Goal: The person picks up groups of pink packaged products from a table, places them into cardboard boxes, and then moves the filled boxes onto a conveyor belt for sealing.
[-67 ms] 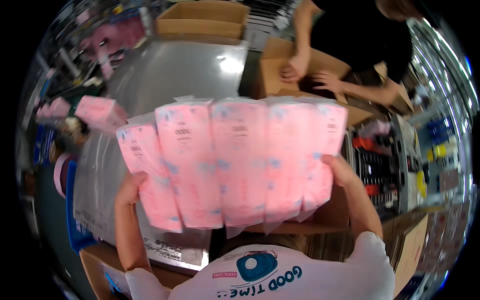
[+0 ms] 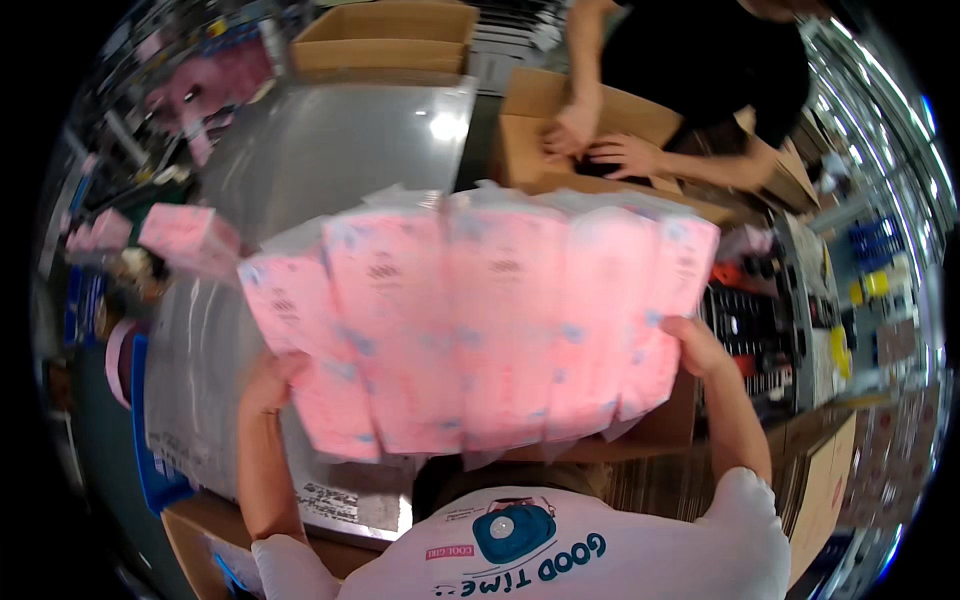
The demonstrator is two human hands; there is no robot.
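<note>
I hold a row of several pink plastic-wrapped packs pressed together side by side in front of my chest, above a steel table. My left hand presses on the leftmost pack from the outside. My right hand presses on the rightmost pack. The packs hide my palms and whatever lies beneath them. Behind the row an open cardboard box shows partly at the lower right.
Another person in a black top has both hands in a cardboard box at the far right. More pink packs lie at the table's left. An open empty box stands at the far end. Shelving sits to the right.
The row of packs has dropped slightly lower and closer to me; both hands keep their grip on the ends.
</note>
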